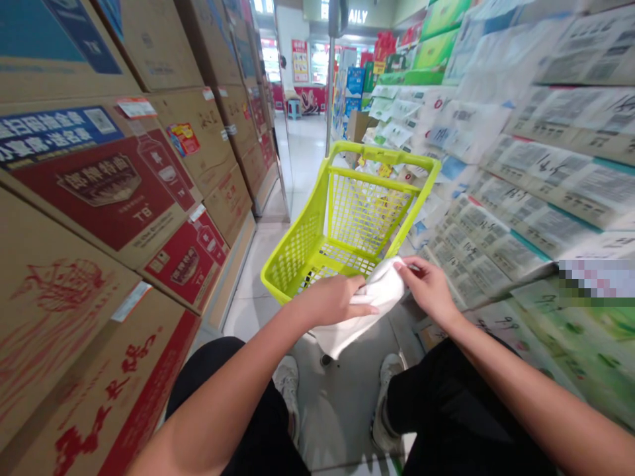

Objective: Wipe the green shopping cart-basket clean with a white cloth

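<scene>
White soft plastic bag [364, 311] is pinched by left hand [331, 301] and right hand [430, 285] fingers, unopened, lime-green plastic basket [297, 254] empty at twelve o'clock.

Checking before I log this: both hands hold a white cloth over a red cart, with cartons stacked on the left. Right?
Not quite: the cart is lime green, not red, as the head view shows. The left hand and right hand do hold the white cloth, with cartons stacked left.

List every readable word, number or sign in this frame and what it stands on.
"AILY": overhead sign, its start cut off by a pole.
"T8": red carton on the left stack.
Chinese print on the cartons: too blurred to quote.
Packs on the right shelf: unreadable.
White cloth, green cart: no text.
</scene>
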`<state>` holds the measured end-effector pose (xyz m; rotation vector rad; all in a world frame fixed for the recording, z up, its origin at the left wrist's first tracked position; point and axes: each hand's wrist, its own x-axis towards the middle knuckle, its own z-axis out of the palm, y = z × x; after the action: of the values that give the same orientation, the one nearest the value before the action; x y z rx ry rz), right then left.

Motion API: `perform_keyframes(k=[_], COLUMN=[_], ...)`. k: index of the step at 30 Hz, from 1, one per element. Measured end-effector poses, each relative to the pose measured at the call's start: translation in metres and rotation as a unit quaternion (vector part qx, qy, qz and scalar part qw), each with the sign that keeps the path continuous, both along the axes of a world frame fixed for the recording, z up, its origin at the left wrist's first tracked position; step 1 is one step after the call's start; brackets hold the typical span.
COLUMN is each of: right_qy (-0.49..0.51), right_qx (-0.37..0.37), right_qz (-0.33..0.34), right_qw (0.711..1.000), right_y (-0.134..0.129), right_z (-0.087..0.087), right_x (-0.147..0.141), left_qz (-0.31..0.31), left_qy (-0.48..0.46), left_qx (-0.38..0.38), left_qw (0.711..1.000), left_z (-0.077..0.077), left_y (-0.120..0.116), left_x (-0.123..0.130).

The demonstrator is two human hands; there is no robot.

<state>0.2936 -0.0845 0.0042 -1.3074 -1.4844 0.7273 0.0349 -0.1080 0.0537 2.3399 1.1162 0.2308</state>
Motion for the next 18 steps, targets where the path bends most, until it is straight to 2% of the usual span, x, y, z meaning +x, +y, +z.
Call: perform_keyframes(k=[2,4,7,8,9,12,13,14,15,18], right_qy=[-0.040,-0.113,-0.264,-0.319,-0.375,-0.491,-0.507,-0.517,-0.524,-0.547], right_qx=[0.058,0.099,0.174,0.206,0.232,0.233,0.220,0.210,0.205,0.214], right_qz=[-0.055,-0.078,-0.079,-0.051,0.009,0.274,0.329,0.353,0.351,0.298], right_qw=[0.996,0.986,0.945,0.924,0.898,0.794,0.766,0.751,0.748,0.752], right_y=[0.026,0.053,0.070,0.066,0.058,0.028,0.021,0.018,0.019,0.044], right_z=[0.026,0.049,0.068,0.069,0.067,0.051,0.044,0.038,0.033,0.029], right_x=[0.015,0.027,0.029,0.024,0.018,-0.001,-0.005,-0.007,-0.006,0.006], left_qz=[0.039,0.062,0.051,0.041,0.030,0.001,-0.010,-0.021,-0.032,-0.051], left_qy=[-0.047,-0.071,-0.033,-0.009,0.014,0.080,0.097,0.109,0.116,0.124], left_qx=[0.032,0.061,0.058,0.033,0.000,-0.098,-0.125,-0.146,-0.160,-0.156], left_qw=[0.998,0.994,0.996,0.999,0.999,0.992,0.987,0.983,0.980,0.979], left_z=[0.003,0.000,-0.014,-0.019,-0.023,-0.029,-0.029,-0.028,-0.027,-0.021], left_y=[-0.008,-0.017,-0.026,-0.028,-0.029,-0.028,-0.026,-0.024,-0.022,-0.017], left_x=[0.007,0.016,0.027,0.029,0.032,0.036,0.037,0.037,0.037,0.033])
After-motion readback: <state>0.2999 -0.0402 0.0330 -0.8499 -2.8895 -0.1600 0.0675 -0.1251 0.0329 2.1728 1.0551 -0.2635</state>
